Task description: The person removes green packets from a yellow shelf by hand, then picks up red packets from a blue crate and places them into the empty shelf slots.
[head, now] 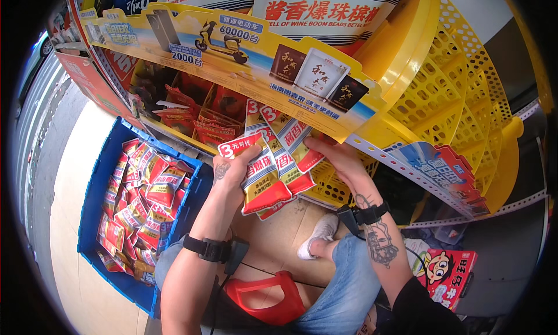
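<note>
My left hand (235, 167) grips a red, white and gold snack packet (266, 178), its thumb across the top edge. More packets of the same kind lie fanned behind it. My right hand (335, 154) is closed around the edge of another such packet (292, 138), near the front of the lower shelf. A blue plastic crate (89, 217) on the floor to the left holds many loose packets (163, 184) of this kind. The fingertips of both hands are partly hidden behind the packets.
A yellow display rack with a printed cardboard strip (244, 69) stands ahead, with large bags (322, 12) above and boxes of red packets (213, 125) below. A red plastic stool (270, 300) is beneath me. A red printed carton (449, 274) lies at the right.
</note>
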`<state>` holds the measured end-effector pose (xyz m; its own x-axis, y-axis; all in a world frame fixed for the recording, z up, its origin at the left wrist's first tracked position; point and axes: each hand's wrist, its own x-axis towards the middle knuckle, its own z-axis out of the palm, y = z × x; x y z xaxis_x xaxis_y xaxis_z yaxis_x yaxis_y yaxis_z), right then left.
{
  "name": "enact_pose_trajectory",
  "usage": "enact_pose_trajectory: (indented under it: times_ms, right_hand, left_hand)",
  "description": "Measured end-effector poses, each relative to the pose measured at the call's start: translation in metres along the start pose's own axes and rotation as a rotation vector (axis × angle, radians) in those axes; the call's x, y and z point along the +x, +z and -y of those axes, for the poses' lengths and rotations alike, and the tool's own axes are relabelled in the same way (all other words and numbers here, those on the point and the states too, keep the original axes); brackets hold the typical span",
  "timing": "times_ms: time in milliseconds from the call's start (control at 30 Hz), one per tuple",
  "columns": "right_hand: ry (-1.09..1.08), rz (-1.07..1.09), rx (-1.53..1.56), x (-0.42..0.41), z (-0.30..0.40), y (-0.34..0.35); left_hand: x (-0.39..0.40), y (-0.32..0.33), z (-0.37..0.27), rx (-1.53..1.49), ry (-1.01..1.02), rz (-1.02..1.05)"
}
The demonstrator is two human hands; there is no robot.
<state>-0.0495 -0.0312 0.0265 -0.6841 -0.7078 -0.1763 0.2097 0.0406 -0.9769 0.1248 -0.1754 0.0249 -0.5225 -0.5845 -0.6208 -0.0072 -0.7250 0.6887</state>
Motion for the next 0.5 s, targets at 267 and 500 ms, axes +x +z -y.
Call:
enact_pose_trajectory:
  times_ms: [267, 500]
  right_hand:
    - [0.153, 0.315, -0.223, -0.001, 0.003, -0.031]
    - [-0.042, 0.046, -0.225, 0.022, -0.060, -0.114]
  left_hand:
    - [-0.003, 0.001, -0.002, 0.129, 0.011, -0.029]
    - [0.000, -0.003, -0.010, -0.016, 0.016, -0.049]
